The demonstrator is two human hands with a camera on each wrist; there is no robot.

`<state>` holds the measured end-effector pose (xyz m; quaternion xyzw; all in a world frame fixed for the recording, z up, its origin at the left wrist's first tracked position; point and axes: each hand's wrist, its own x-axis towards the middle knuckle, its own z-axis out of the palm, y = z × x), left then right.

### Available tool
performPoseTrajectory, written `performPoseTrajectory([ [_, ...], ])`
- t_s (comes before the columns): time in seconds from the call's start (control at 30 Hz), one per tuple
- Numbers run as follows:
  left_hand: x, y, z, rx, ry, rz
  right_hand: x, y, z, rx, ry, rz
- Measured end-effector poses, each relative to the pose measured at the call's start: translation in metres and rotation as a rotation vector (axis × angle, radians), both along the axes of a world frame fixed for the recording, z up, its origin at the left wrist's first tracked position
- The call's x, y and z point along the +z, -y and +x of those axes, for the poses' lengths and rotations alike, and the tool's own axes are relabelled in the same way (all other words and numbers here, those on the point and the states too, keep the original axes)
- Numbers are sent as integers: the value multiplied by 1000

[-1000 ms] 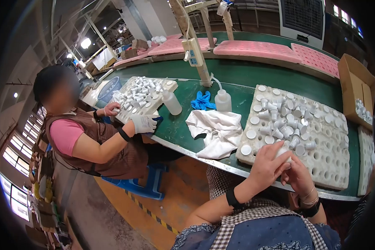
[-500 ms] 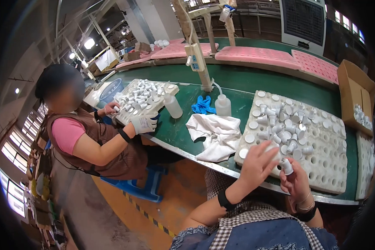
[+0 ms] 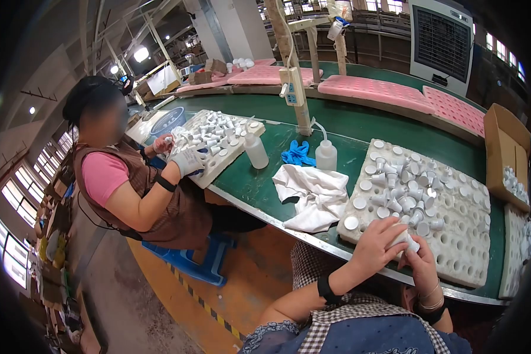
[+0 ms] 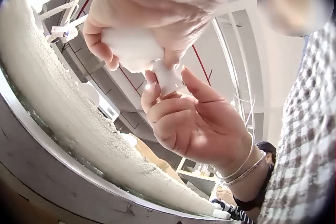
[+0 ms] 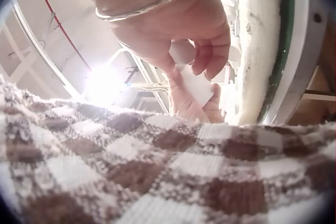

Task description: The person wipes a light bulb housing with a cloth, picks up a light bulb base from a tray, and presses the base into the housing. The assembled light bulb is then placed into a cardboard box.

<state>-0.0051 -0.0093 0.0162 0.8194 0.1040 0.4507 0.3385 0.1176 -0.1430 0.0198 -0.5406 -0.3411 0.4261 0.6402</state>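
Over the near edge of a pale foam tray (image 3: 463, 272) my two hands are close together. My left hand (image 3: 371, 253) grips a smooth white sponge-like block (image 4: 134, 48), fingers wrapped over it. With fingertips and thumb, my right hand (image 3: 423, 268) pinches a small white cup-shaped piece (image 4: 168, 79) with a flat round end (image 5: 182, 51). The block is right at the piece, overlapping it in the head view. A heap of similar white pieces (image 3: 410, 184) lies on the tray; some stand in its holes with round tops up.
A white cloth (image 3: 312, 197), blue glove (image 3: 298, 153) and squeeze bottle (image 3: 326, 156) lie left of the tray. At right is a cardboard box (image 3: 504, 153) holding more pieces. Another person (image 3: 130, 177) works at a second foam tray (image 3: 218, 168). Pink foam sheets (image 3: 371, 93) line the back.
Half a second ago my hands were slightly apart, the piece showing above my right fingers; now block and piece are together again. The head view has shifted. The other person's gloved hand has moved.
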Motion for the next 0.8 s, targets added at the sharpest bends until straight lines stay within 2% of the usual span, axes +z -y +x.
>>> performPoseTrajectory([
  [0.13, 16, 4, -7, -21, 118, 90, -6, -6, 5, -50, -214, 84],
  [0.27, 13, 5, -2, -44, 7, 284, 3, -5, -1, -25, -388, 31],
  [0.33, -3, -6, 1, 10, -2, 193, -12, -1, 7, 84, -489, 32],
  [0.43, -2, -11, 1, 96, 21, 59, -6, -1, 10, 130, -534, 28],
  [0.5, 1, -7, 0, -89, 56, -58, -3, -2, 7, 106, -531, 18],
  [0.57, -1, -4, 2, -143, -11, -143, 4, -3, 4, 84, -527, 5],
  [0.63, -1, -4, 2, -201, -78, -225, 13, -4, 3, 224, -399, -61],
  [0.67, 1, -5, 0, -254, -108, -337, 11, -4, 2, 221, -399, -59],
  [0.7, 2, -6, 0, -304, -137, -448, 8, -3, 1, 177, -272, -86],
  [0.73, 4, -5, 0, -304, -138, -448, 7, -3, -1, 134, -145, -113],
  [0.8, 4, -2, 1, -270, -115, -425, 10, -6, -8, 96, -92, -103],
])
